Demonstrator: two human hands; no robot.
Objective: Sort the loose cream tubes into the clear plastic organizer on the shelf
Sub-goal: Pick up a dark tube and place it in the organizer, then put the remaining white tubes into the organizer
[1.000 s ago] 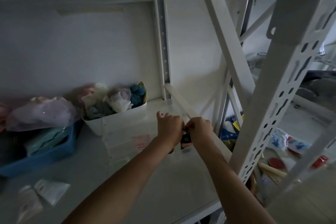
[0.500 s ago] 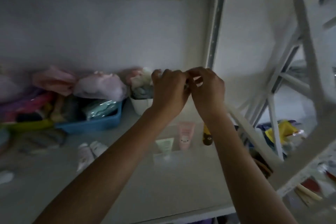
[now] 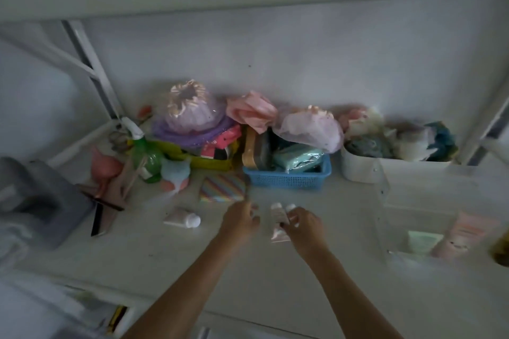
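R hand fingers pinch a pale cream tube on the shelf. L hand hovers just beside, fingers loosely curled, holding nothing. Organizer sits far right.

On the shelf we list: along the back, a basket centre and a tub to its right; the organizer far right, two tubes in it; in front, one loose tube left and a pair of tubes centre.
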